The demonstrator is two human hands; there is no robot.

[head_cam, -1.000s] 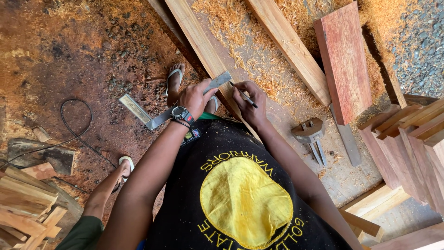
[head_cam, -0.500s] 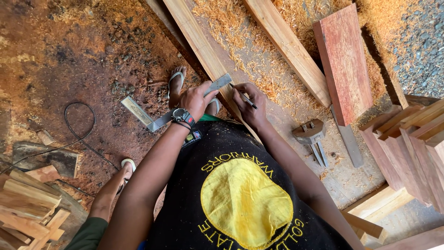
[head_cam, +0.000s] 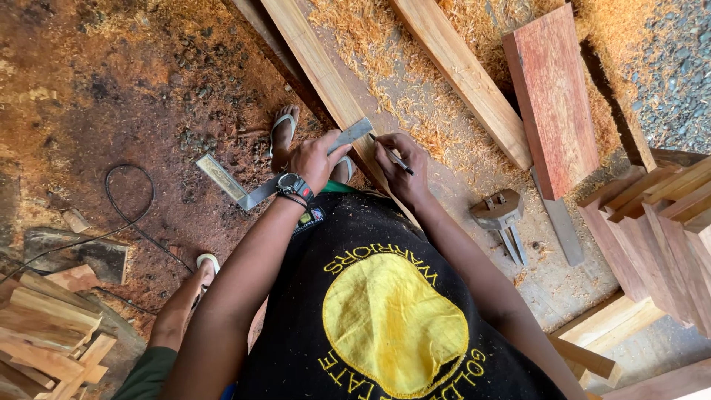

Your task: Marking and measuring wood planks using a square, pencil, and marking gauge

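1. Head view, left hand: the left hand (head_cam: 317,159) lies palm down with its fingers curled over a metal square (head_cam: 296,172), pressing the blade flat against a long pale plank (head_cam: 326,81). One end of the square pokes out past the fingertips, across the plank; the other arm runs back beyond the wrist and hangs over the dirt floor. A wristwatch (head_cam: 295,187) sits on that wrist.

2. Head view, right hand: the right hand (head_cam: 404,170) is just beside the left, fingers pinched together around a pencil (head_cam: 391,155). The tip of the pencil points at the plank, close to the blade's edge. Whether it touches the wood I cannot tell.

3. Head view, around the hands: a hammer (head_cam: 503,218) lies on the bench to the right of the right hand, well apart from it. Further out on that side rests a reddish board (head_cam: 552,96), with a second pale plank (head_cam: 459,70) between it and the hands. Sawdust (head_cam: 392,52) covers the bench beyond the fingertips. A sandalled foot (head_cam: 283,133) stands just left of the left hand.
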